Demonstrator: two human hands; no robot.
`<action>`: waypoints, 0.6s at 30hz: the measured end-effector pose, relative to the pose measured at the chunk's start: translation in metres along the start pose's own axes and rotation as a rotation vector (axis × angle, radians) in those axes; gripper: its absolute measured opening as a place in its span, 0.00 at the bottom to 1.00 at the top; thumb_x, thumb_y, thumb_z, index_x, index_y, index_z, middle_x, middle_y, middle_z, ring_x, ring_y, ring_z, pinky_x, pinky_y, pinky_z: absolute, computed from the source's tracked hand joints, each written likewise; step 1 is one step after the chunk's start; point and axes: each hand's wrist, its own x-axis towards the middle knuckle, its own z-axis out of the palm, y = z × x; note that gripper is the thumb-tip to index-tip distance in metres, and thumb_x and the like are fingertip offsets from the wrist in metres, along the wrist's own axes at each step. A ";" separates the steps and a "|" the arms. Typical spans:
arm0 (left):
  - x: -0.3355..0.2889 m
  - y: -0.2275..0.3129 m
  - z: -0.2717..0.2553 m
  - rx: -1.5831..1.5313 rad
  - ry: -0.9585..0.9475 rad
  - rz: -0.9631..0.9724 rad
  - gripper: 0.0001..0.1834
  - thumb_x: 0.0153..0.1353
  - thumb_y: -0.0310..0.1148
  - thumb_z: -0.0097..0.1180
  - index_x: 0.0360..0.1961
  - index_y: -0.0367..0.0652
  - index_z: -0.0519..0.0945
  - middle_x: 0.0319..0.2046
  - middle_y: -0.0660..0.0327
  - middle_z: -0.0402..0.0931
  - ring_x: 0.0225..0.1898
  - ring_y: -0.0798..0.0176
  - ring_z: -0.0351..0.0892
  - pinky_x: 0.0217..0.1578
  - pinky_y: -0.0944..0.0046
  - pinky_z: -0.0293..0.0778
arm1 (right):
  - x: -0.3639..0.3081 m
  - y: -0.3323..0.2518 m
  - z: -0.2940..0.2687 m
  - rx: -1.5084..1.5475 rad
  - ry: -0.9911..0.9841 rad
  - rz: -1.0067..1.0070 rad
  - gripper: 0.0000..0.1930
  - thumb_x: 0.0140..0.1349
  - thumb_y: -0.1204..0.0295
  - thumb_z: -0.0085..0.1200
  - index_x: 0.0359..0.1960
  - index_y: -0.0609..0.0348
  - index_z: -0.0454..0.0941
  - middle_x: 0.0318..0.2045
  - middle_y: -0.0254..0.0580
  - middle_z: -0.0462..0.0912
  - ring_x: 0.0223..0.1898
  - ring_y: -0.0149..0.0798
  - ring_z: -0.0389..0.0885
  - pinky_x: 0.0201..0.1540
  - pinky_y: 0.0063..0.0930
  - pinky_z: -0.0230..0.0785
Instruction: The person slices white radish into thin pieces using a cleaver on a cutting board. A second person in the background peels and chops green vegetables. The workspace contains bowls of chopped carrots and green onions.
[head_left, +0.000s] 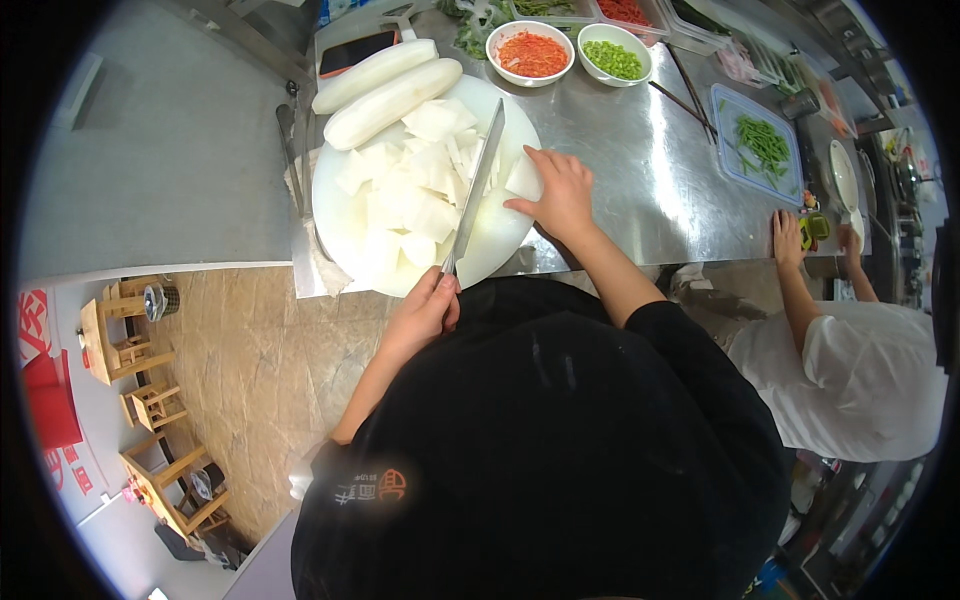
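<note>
My left hand (428, 315) is wrapped round the handle of a long kitchen knife (481, 180), whose blade points away from me across a round white cutting board (335, 225). At the board's right edge, my right hand (560, 192) has thumb and fingers closed round a piece of white radish (523, 178). Left of the blade lies a heap of cut white radish pieces (408, 205), with thin slices close to the steel. Two whole peeled white radishes (393, 103) rest side by side at the board's far left.
Beyond the board stand a bowl of chopped red pepper (531, 54) and a bowl of chopped green vegetable (613, 60). Chopsticks (690, 95) and a tray of green beans (762, 145) lie on the steel counter (630, 200). A co-worker in white (850, 375) stands at the right.
</note>
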 end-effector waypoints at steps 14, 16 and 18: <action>0.010 -0.001 0.012 0.119 0.006 -0.050 0.17 0.70 0.43 0.41 0.32 0.39 0.68 0.16 0.66 0.65 0.18 0.73 0.62 0.22 0.72 0.60 | -0.010 0.004 0.044 0.277 0.288 0.309 0.15 0.58 0.65 0.54 0.44 0.58 0.75 0.42 0.49 0.71 0.48 0.51 0.68 0.51 0.44 0.60; 0.011 -0.002 0.011 0.099 0.005 -0.044 0.17 0.70 0.43 0.41 0.32 0.39 0.68 0.15 0.66 0.65 0.17 0.73 0.62 0.21 0.72 0.60 | -0.009 0.004 0.045 0.287 0.278 0.293 0.13 0.58 0.64 0.53 0.42 0.55 0.76 0.40 0.46 0.71 0.47 0.49 0.69 0.49 0.43 0.60; 0.012 -0.002 0.011 0.076 0.014 -0.047 0.17 0.70 0.42 0.41 0.32 0.39 0.68 0.15 0.66 0.65 0.17 0.73 0.63 0.21 0.72 0.60 | -0.009 0.004 0.046 0.286 0.290 0.283 0.11 0.59 0.64 0.53 0.42 0.52 0.76 0.39 0.44 0.71 0.45 0.48 0.69 0.48 0.42 0.60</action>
